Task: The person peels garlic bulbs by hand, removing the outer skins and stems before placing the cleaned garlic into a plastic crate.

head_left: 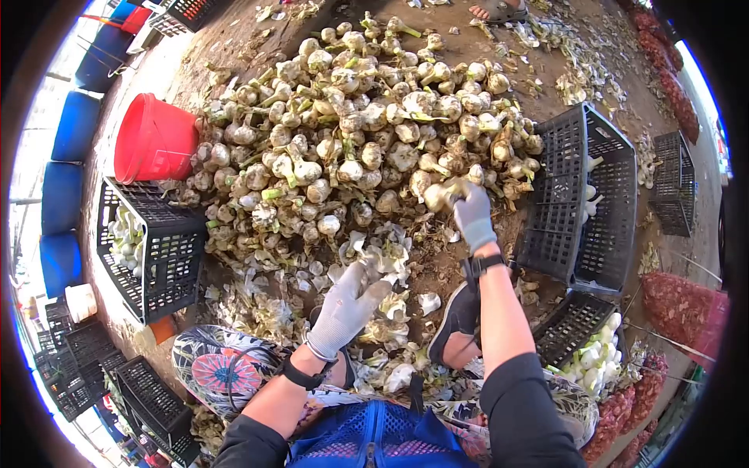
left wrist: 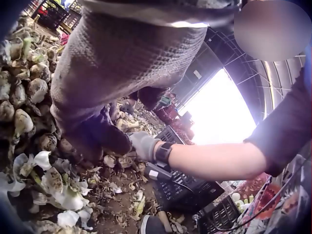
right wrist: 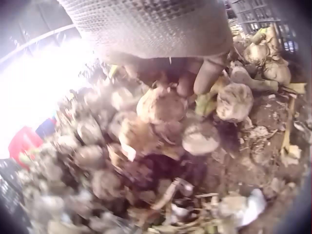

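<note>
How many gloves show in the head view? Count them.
2: one on the left hand, above loose peelings; one on the right hand, at the garlic pile.

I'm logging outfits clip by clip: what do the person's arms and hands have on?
The left hand and right hand wear pale grey knit gloves, stained in places. Black straps circle both wrists, with a small dark box by the right one. Dark sleeves end well above the straps.

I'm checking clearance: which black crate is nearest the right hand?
The large crate just right of the garlic pile, holding pale bulbs; the other crates sit farther from the right hand.
</note>
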`<state>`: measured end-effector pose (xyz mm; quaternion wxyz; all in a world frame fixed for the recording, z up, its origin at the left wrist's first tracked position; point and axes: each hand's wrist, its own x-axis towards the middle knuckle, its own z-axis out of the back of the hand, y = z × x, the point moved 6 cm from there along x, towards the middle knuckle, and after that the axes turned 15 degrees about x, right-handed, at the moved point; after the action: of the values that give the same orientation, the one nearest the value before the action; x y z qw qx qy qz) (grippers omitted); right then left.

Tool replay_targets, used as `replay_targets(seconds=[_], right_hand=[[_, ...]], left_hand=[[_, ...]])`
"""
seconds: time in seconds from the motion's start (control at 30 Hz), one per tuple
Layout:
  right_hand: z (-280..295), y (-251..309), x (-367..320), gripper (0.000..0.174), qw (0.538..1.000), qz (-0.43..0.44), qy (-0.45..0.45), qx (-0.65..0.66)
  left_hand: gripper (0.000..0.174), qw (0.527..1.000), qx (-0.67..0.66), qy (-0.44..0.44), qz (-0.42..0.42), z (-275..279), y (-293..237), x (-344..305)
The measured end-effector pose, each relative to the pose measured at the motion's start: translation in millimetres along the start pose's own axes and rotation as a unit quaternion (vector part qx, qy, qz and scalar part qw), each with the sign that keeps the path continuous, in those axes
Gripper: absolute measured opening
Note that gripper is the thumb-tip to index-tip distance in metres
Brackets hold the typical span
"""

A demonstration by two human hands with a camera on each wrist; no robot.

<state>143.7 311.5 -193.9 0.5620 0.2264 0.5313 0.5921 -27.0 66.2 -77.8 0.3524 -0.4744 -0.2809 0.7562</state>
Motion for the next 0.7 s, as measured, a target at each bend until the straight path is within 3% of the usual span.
replay_targets(seconds=[0.07,0.1,0.17,0.2,0.27,0.3,0.37,0.4,0.47,0.5,0.6,0.7], right_hand=[[-9.5,46.9,-60.0,0.029,0.989,0.050,0.089,0.111],[-19.8,56.7,-84.3,0.029,0.963,-0.003,0.150,0.223],[-34.6,83.9,-125.2,0.032,0.934,0.026,0.223,0.277],[-46.2,83.4,-139.5,0.032,0.901,0.011,0.215,0.375],[-62.3,67.5,-155.7,0.034,0.831,-0.119,0.145,0.524],[-66.3,68.7,-159.9,0.034,0.831,-0.115,0.146,0.525],[-61.2,63.6,-165.9,0.034,0.930,-0.110,0.071,0.344],[-62.4,60.4,-170.2,0.034,0.930,-0.108,0.071,0.343],[-60.8,72.1,-176.6,0.028,0.932,-0.011,0.091,0.351],[-54.6,74.0,-181.6,0.026,0.945,-0.063,0.090,0.307],[-41.9,78.0,-192.8,0.026,0.945,-0.057,0.122,0.299],[-35.3,98.9,-207.5,0.027,0.928,-0.041,0.115,0.351]], left_hand=[[0.043,0.989,0.075,-0.082,-0.096,2.6,-8.8,2.0],[0.043,0.989,0.073,-0.081,-0.098,1.3,-11.5,2.2],[0.052,0.974,0.127,-0.101,-0.159,2.7,-25.3,-0.8],[0.058,0.963,0.155,-0.113,-0.190,4.6,-31.4,-4.5],[0.059,0.963,0.146,-0.121,-0.189,10.2,-35.2,-10.6],[0.060,0.965,0.134,-0.125,-0.187,12.4,-36.6,-14.1],[0.060,0.966,0.107,-0.132,-0.196,12.5,-36.2,-19.1],[0.060,0.965,0.106,-0.133,-0.198,10.7,-34.6,-21.9],[0.058,0.973,0.061,-0.114,-0.191,8.4,-36.6,-26.3],[0.058,0.972,0.061,-0.117,-0.194,10.7,-41.1,-30.1],[0.049,0.992,-0.077,-0.043,-0.095,15.9,-45.0,-35.6],[0.049,0.985,-0.094,-0.030,-0.143,12.2,-42.5,-34.1]])
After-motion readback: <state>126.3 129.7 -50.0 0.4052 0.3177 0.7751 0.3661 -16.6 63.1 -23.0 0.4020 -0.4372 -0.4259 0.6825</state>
